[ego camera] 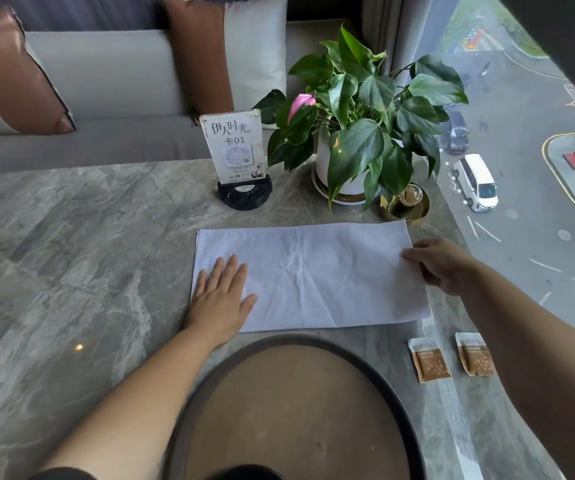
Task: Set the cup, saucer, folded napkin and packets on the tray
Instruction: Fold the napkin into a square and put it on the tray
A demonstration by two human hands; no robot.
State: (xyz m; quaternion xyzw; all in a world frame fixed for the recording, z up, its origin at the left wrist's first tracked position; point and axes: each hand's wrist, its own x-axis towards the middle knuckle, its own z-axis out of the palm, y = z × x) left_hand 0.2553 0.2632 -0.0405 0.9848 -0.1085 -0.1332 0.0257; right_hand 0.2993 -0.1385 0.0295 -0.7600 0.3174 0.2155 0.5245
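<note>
folding the napkin (310,275) is the step in hand: the white cloth lies spread as a wide rectangle on the stone table (71,244), between the plant pot at the far edge and the round tray (393,386) at the near edge. the left hand (220,299) lies flat on the napkin's left end, fingers open and spread, pinning it. the right hand (441,265) is at the right short edge, fingers curled onto the cloth with the thumb near the far right corner; it looks like a light pinch, though the underside is hidden. the tray holds nothing yet. two brown packets (452,358) lie side by side on the table just right of the tray, near the right edge. no cup or saucer is in view. next, i judge, the right edge wants carrying over to meet the left, edges aligned, while the left hand keeps the cloth from sliding.
</note>
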